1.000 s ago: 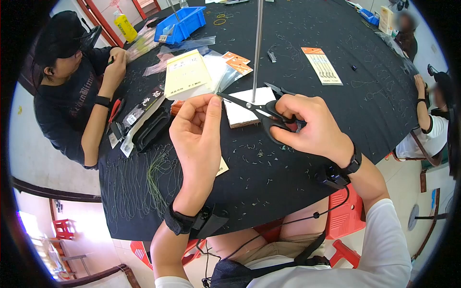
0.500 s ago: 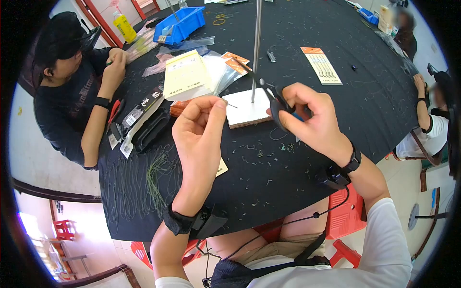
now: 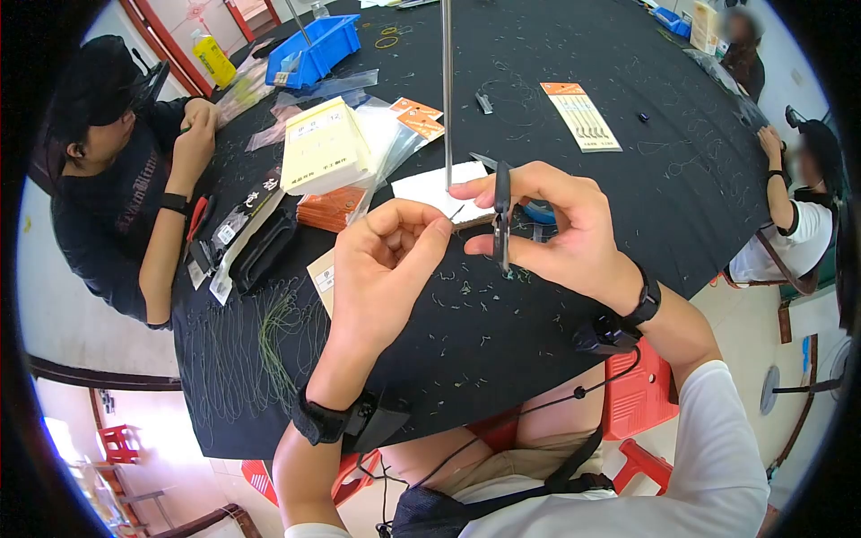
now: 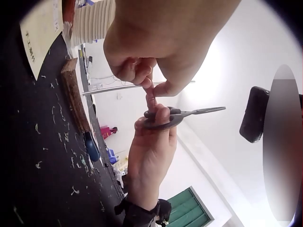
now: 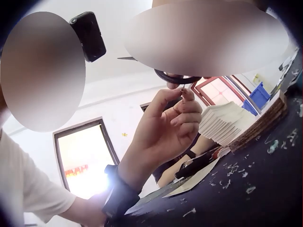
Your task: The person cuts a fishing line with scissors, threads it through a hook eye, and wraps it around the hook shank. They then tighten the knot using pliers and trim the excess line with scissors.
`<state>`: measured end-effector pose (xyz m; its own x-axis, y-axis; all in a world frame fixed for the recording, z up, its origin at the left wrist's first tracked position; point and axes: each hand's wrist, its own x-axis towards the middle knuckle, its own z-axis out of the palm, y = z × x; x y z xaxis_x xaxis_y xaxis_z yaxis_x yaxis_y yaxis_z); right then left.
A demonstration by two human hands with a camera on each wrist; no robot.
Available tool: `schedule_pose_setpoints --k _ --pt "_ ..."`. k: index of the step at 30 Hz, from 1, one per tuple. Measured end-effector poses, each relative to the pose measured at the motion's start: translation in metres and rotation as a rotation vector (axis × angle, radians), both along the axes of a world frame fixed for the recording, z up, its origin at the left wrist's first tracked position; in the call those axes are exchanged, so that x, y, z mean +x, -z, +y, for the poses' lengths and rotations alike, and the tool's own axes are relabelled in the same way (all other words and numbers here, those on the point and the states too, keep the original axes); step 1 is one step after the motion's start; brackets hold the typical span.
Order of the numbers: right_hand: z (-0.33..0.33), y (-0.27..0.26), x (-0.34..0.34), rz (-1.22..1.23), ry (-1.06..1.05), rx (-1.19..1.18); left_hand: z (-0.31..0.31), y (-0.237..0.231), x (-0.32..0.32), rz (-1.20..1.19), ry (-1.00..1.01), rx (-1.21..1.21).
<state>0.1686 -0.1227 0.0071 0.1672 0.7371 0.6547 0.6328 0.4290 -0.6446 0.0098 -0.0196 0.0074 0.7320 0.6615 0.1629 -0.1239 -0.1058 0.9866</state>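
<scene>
In the head view my left hand (image 3: 386,273) pinches a thin dark piece (image 3: 458,213) between thumb and forefinger, its end sticking out to the right. Close to it, my right hand (image 3: 574,224) holds black scissors (image 3: 502,220) with fingers through the handle loops. Its thumb and forefinger reach past the loops towards the left fingertips. From the left wrist, the scissors' blades (image 4: 208,111) point away to the side of both hands. A white-topped board (image 3: 417,188) with an upright metal rod (image 3: 447,99) stands just behind the fingertips.
Bundled green line (image 3: 273,336) lies at the front left. A stack of cream cards (image 3: 327,143), orange packets (image 3: 332,208), a blue bin (image 3: 323,54) and a hook packet (image 3: 581,117) are on the black cloth. Another person (image 3: 117,179) sits at the left.
The scissors' blades have swung away from the left fingertips and the scissors now stand edge-on. My right fingers have moved left, close to the piece. The head view has shifted slightly.
</scene>
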Motion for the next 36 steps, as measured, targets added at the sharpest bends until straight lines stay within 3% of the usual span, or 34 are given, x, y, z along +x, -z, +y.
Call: schedule_pose_setpoints --k 12,26,31,36 --pt "0.0009 0.0017 0.0019 -0.114 0.054 0.066 -0.0023 -0.0011 0.0018 -0.012 0.022 -0.046" --pt "0.0021 0.0053 0.0003 0.012 0.031 0.083 -0.0049 -0.0033 0.0021 -0.013 0.044 -0.128" --pt "0.0019 0.0080 0.0010 -0.040 0.039 0.092 -0.0043 -0.0026 0.0012 0.001 0.062 -0.025" --pt "-0.0045 0.0005 0.0020 -0.089 0.030 -0.016 -0.0056 -0.0009 0.0030 -0.047 0.037 -0.045"
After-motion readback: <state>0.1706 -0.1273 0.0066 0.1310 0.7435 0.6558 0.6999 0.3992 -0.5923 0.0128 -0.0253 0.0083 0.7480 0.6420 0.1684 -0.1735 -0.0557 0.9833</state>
